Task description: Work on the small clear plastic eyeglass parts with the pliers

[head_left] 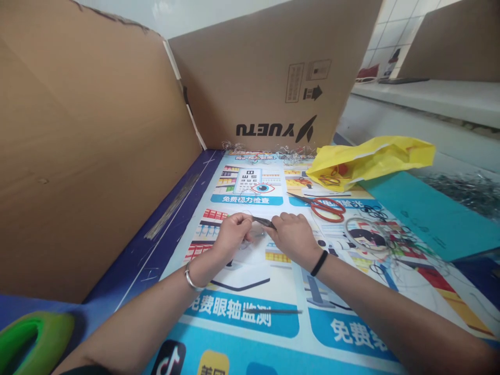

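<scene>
My right hand [295, 237] is closed around a pair of dark pliers [262, 222], whose jaws point left. At the jaws' tip, my left hand [233, 237] has its fingers pinched together; what they hold is too small to make out. A thin, faint loop, possibly wire, shows just under the jaws. Red-handled scissors [328, 209] lie beyond my right hand, blades toward the left. Nearer to me, a thin dark metal tool [273, 311] rests flat on the printed sheet [244, 276].
A bundle of straight wires [172, 205] lies at left. On the right are a yellow bag [375, 159], a teal sheet [429, 219] and tangled wires [402, 239]. Cardboard walls [265, 73] stand behind and left. A green tape roll [58, 338] sits front left.
</scene>
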The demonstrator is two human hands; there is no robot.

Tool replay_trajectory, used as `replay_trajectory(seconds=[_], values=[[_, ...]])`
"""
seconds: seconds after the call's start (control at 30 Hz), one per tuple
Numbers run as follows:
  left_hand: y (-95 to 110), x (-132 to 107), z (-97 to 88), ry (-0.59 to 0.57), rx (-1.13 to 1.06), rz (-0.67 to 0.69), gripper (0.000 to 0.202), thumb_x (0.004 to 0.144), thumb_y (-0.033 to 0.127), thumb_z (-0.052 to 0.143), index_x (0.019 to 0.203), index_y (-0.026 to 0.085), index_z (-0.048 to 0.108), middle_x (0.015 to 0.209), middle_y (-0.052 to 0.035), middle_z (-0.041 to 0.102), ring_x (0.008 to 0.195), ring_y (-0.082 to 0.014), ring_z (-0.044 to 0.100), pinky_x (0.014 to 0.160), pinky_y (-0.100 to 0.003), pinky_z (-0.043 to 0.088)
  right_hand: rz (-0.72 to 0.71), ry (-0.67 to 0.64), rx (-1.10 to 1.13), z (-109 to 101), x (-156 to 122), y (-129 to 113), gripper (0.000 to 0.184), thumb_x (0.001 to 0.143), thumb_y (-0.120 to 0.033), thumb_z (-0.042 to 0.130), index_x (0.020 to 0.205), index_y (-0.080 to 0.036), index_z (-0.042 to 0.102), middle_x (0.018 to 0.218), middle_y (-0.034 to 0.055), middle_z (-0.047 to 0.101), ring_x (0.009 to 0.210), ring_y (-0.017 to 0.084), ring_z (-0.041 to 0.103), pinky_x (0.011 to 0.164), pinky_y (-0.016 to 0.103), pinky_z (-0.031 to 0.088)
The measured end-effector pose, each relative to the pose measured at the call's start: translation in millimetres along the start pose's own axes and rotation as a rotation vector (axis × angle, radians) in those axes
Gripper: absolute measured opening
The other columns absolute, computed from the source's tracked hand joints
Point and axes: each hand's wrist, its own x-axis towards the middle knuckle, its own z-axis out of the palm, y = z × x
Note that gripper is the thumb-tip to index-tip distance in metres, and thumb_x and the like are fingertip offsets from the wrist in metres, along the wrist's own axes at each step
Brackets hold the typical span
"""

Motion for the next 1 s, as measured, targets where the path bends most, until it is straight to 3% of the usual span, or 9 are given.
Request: replay_trajectory(seconds=[0.6, 1.0], values=[[-2.4, 0.5, 0.1, -0.005, 0.030, 0.006, 0.013, 0.069, 0.025, 0.052, 0.062, 0.015, 0.053, 0.043, 0.0031, 0.051, 0.040, -0.0070, 0.044, 0.044, -0.018, 0.033, -0.030, -0.019, -0.038, 3.3, 2.2, 2.8, 0.042, 0.089, -0.048, 0.031, 0.085, -0.017, 0.059, 0.080, 0.0080, 0.062, 0.076, 0.020, 0.056, 0.067, 0.032, 0.025], [1.1, 1.0, -1.3, -0.014, -0.043, -0.003, 0.024, 0.072, 0.038, 0.057, 0.071, 0.015, 0.058, 0.045, 0.0021, 0.052, 0.040, -0.0081, 0.047, 0.047, -0.020, 0.036, -0.015, -0.099, 0.018, -1.0, 4.5, 5.8, 0.045, 0.089, -0.049, 0.028, 0.084, -0.016, 0.058, 0.080, 0.0084, 0.063, 0.072, 0.017, 0.056, 0.064, 0.029, 0.028]])
